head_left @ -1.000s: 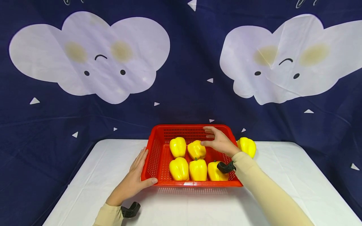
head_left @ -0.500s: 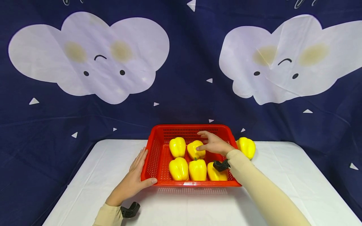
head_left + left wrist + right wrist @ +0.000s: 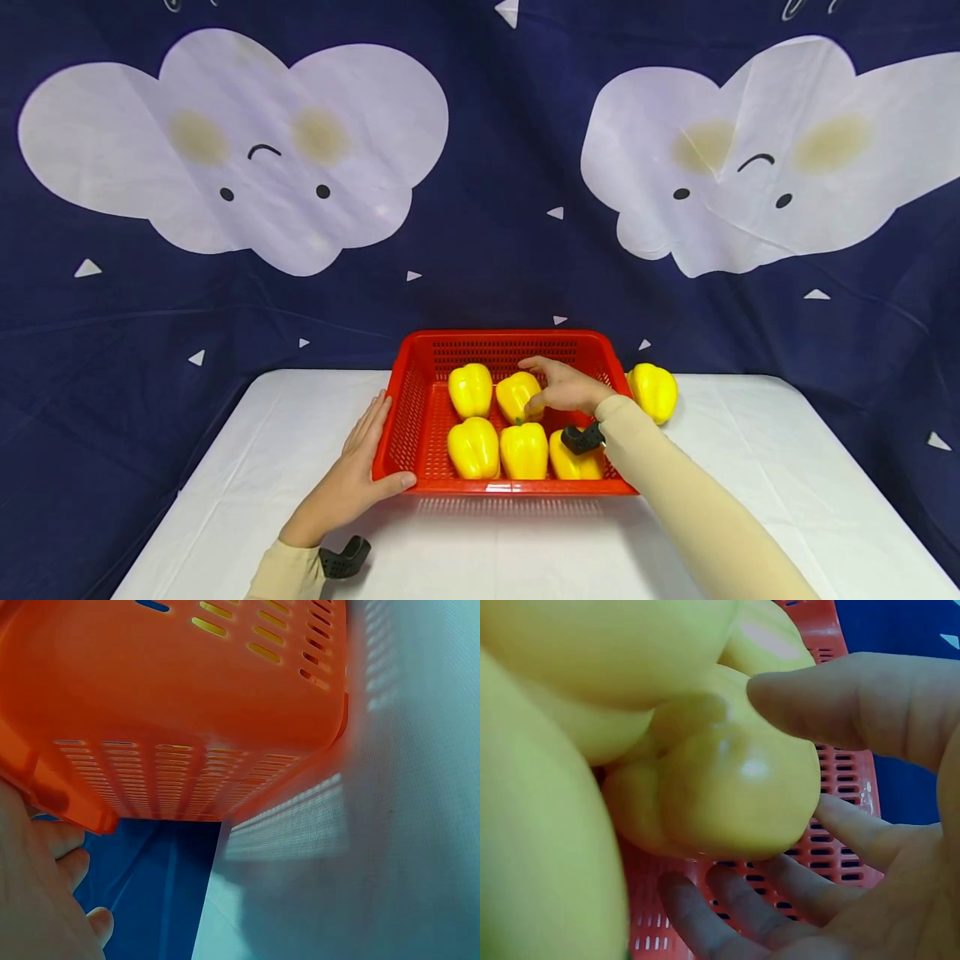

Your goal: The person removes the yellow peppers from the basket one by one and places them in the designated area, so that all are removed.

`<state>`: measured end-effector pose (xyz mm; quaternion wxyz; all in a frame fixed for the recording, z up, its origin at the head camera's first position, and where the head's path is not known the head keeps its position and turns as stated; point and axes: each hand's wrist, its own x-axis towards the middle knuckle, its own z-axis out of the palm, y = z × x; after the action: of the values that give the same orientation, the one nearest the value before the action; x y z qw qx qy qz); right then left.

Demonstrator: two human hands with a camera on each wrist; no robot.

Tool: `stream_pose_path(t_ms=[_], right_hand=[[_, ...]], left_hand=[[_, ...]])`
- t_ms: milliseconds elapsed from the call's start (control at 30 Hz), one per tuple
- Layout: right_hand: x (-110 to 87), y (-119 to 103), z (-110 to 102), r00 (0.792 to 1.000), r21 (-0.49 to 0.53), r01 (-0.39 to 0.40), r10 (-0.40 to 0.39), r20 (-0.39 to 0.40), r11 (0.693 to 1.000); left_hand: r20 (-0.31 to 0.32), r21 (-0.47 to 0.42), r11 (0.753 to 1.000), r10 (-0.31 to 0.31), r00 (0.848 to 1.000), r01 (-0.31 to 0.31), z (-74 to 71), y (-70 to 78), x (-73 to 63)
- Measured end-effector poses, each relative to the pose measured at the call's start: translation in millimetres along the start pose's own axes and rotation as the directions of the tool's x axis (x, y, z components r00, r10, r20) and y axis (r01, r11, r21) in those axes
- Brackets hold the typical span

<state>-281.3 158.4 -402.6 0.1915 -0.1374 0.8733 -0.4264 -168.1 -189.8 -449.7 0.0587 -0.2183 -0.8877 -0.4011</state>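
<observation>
In the head view, a red plastic basket holds several yellow bell peppers. My right hand reaches into it, thumb and fingers spread around the back-row bell pepper nearest it. The right wrist view shows the thumb overlapping this pepper's upper side, with the other fingers spread along its far lower side. My left hand lies along the basket's left side, fingers straight against the outer wall and thumb on the front rim corner. Seen from the left wrist, its fingers are beside the rim.
One more yellow bell pepper is on the white tablecloth, just outside the basket's right wall. Behind the table hangs a dark blue cloth printed with clouds. A front-row pepper sits beneath my right wrist strap.
My right hand has moved slightly left and lowered around the back-row bell pepper. The left hand, the basket and the peppers have stayed in place.
</observation>
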Motion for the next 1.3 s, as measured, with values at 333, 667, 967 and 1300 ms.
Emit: stream_pose_path(t_ms=[333,667,967,1300], right_hand=[[3.1,5.5,-0.2,0.999,-0.014,0.026,-0.026,0.028,1.0],[3.8,6.8,0.7,0.999,-0.038,0.035,-0.034,0.032,0.999],[5.3,6.6,3.1,0.999,-0.098,0.025,-0.023,0.026,0.995],[3.0,4.7,2.1,0.999,-0.112,0.019,-0.022,-0.027,0.994]], left_hand=[[-0.003,0.017,1.0,0.017,1.0,-0.017,-0.1,-1.2,1.1],[0.002,0.004,1.0,-0.004,1.0,0.004,-0.3,0.7,-0.6],[0.001,0.006,1.0,-0.004,1.0,0.004,-0.4,-0.4,-1.1],[0.002,0.004,1.0,0.0,1.0,0.0,0.5,-0.4,-0.1]])
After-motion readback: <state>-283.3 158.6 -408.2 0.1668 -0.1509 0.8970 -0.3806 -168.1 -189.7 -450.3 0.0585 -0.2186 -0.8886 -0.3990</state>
